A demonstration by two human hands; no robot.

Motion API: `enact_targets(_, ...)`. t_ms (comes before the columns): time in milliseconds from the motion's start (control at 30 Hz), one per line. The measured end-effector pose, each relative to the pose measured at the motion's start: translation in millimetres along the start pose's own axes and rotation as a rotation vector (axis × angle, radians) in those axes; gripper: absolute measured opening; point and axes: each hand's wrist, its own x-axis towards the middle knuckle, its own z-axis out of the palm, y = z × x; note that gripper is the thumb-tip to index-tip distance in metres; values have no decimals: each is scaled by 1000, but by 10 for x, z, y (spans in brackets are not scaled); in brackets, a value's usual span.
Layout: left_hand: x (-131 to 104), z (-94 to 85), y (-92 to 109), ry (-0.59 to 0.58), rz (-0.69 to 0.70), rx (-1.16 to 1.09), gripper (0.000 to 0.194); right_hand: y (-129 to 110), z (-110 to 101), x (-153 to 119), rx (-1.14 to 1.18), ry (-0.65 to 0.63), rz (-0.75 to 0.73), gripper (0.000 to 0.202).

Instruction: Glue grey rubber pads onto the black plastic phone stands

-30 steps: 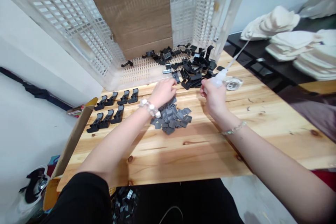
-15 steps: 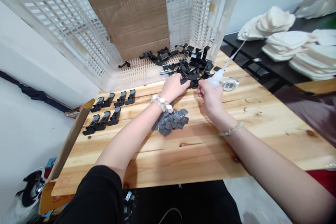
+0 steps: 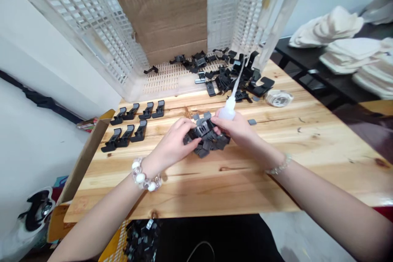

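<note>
My left hand (image 3: 172, 141) is closed on a black plastic bracket (image 3: 202, 130) with slots in it, held over a pile of small grey square pads (image 3: 209, 146). In my right hand (image 3: 238, 129) is a white squeeze bottle (image 3: 227, 109), its long thin nozzle pointing up and away. The thumb and fingertips of that hand also meet the bracket's right end. Part of the pad pile is hidden behind the bracket and fingers. To the left, finished-looking black brackets (image 3: 125, 136) stand in two rows on the wooden table (image 3: 184, 196).
A white plastic crate (image 3: 119, 69) lies on its side at the back, lined with cardboard (image 3: 166, 12). Loose black brackets (image 3: 224, 77) spill from its mouth. A roll of clear tape (image 3: 279, 98) lies to the right. White stacked pieces (image 3: 350, 55) sit on a dark side table.
My left hand has come back from the loose brackets toward me, now with one bracket in it. My right hand, still holding the bottle, has moved left and nearer to it.
</note>
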Motion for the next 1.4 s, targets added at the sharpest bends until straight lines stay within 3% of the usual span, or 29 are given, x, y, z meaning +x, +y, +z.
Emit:
enact_targets(133, -121, 18, -4, -50, -24, 55, 25, -33, 95, -96, -41, -88, 41, 36)
enact_targets(200, -126, 17, 4, -45, -86, -36, 30, -82, 74, -104, -47, -69, 13, 34)
enact_targets(333, -117, 15, 5, -9, -313, -525, 37, -185, -60, -53, -192, 30, -15, 30)
enact_targets(433, -129, 44, 18, 22, -413, -828, 39, -188, -135, -17, -521, -88, 83, 22)
enact_targets(533, -143, 90, 46, 37, -505, -1167, 41, -143, -149, -18, -852, -133, 40, 19)
enact_targets(700, -139, 115, 54, -24, -656, -1516, 39, -128, -142, -40, -1032, -156, 20, 15)
enact_targets(900, -137, 95, 18, -62, -647, -1587, 42, -246, -139, -49, -834, 23, 102, 19)
enact_targets(1033, -149, 87, 27, -43, -600, -1486, 41, -306, -104, -69, -640, 75, 122, 23)
enact_targets(1200, -160, 60, 69, 34, -543, -1220, 23, -293, -46, -94, -510, 80, 132, 25)
enact_targets(1400, -152, 75, 66, -56, -566, -1109, 41, -260, -17, -110, -344, 31, 120, 28)
